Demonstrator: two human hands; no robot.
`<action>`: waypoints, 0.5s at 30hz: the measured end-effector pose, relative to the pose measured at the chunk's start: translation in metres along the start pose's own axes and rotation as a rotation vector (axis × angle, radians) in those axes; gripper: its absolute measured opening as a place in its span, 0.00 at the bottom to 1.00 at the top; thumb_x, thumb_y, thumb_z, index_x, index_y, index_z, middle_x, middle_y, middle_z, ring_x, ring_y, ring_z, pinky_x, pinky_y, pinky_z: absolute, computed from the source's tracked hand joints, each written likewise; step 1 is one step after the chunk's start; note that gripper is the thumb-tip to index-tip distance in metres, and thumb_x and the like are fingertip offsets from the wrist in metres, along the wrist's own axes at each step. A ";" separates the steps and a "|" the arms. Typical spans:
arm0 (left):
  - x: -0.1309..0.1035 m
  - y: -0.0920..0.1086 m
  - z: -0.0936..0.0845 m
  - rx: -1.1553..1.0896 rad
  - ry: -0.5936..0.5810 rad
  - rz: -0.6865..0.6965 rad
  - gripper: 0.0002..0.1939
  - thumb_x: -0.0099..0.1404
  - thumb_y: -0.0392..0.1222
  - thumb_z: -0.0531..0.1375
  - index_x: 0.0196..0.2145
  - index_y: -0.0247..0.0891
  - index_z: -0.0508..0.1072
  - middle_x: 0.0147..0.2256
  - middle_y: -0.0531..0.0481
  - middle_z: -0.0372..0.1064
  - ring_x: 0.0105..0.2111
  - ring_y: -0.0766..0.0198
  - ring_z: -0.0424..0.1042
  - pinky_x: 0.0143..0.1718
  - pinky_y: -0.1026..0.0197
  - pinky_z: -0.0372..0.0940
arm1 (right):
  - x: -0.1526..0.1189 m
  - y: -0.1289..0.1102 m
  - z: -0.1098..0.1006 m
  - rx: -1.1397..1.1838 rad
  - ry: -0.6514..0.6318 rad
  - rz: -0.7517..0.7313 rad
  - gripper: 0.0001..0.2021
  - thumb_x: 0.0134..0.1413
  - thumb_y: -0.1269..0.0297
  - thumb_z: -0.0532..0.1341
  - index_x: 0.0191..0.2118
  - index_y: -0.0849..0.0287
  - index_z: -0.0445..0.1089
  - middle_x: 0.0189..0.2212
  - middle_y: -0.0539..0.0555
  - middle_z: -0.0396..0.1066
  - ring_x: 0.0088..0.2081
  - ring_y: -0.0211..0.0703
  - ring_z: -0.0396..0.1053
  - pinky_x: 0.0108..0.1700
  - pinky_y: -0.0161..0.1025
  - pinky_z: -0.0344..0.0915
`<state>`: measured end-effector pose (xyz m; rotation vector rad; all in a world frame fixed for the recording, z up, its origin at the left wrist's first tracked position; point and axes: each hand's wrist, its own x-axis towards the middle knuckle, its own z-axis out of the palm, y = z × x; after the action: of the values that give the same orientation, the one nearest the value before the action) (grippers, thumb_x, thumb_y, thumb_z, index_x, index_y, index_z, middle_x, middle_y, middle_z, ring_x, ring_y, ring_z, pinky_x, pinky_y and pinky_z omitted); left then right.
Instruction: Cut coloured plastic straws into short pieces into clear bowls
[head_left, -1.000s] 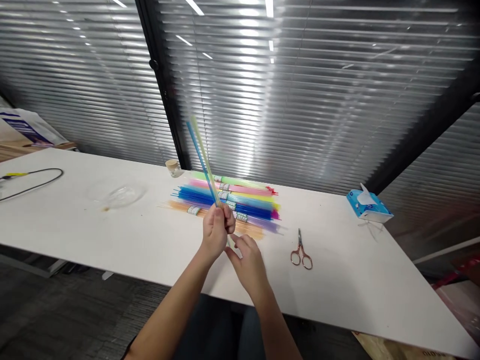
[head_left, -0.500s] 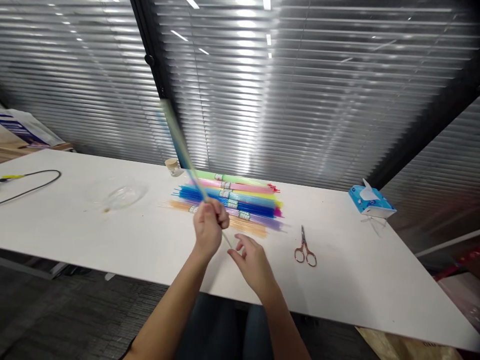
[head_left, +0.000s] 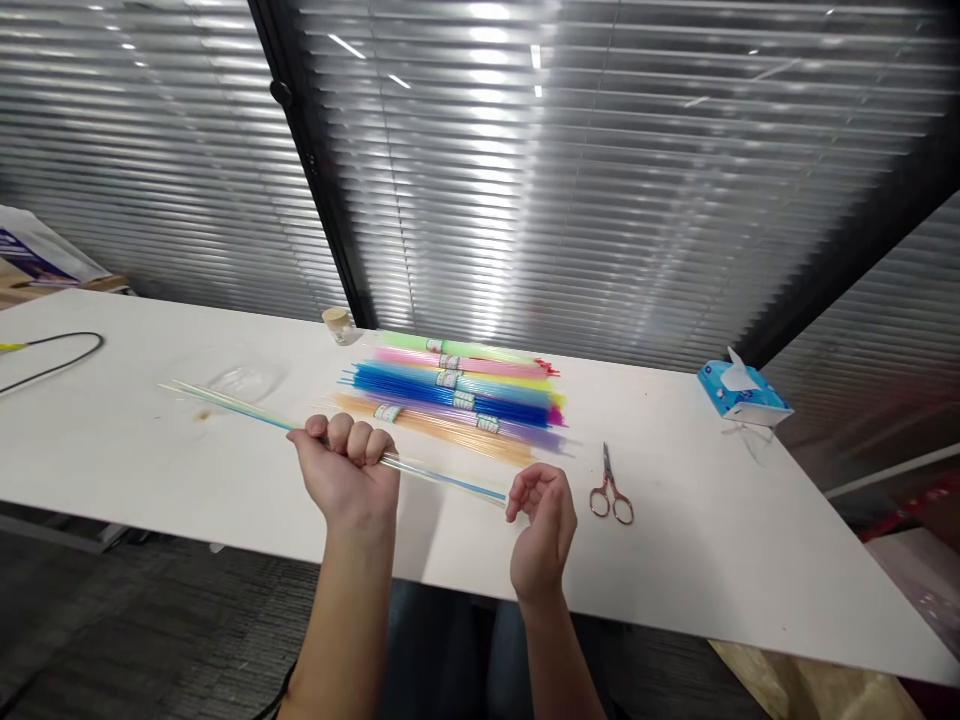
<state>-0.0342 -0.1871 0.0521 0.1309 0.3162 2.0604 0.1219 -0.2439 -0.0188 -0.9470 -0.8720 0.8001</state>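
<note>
Thin straws [head_left: 442, 480], pale yellow, clear and blue, lie in the closed fist of my left hand [head_left: 349, 465] and stick out on both sides, slanting down to the right. At their right end is my right hand [head_left: 541, 520], its fingers curled and the palm turned toward the straw tips; whether it touches them is unclear. Behind my hands, banded bundles of coloured straws [head_left: 450, 398] lie side by side, in green, pink, yellow, blue, purple and orange. Scissors [head_left: 609, 485] with copper-coloured handles rest to the right of them.
On the white table [head_left: 712, 530] stand a blue tissue pack [head_left: 742, 392] at the right and a small jar [head_left: 339, 325] with a tan lid at the back. Clear plastic [head_left: 244, 382] and a black cable [head_left: 67, 338] lie left. Window blinds rise behind.
The straws have swung down from a steep upright slant to nearly level. My left hand has moved left and turned over, and my right hand has shifted right.
</note>
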 end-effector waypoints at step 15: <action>-0.036 -0.008 0.007 0.099 -0.173 -0.004 0.22 0.72 0.54 0.40 0.25 0.40 0.54 0.19 0.60 0.30 0.15 0.71 0.30 0.14 0.67 0.31 | -0.003 -0.029 -0.003 -0.103 -0.277 0.168 0.13 0.64 0.54 0.51 0.35 0.57 0.66 0.25 0.48 0.61 0.23 0.35 0.56 0.24 0.33 0.56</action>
<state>-0.0079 -0.2135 0.0580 0.3666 0.3109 2.0136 0.1286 -0.2583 0.0054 -1.0244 -1.0917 1.0563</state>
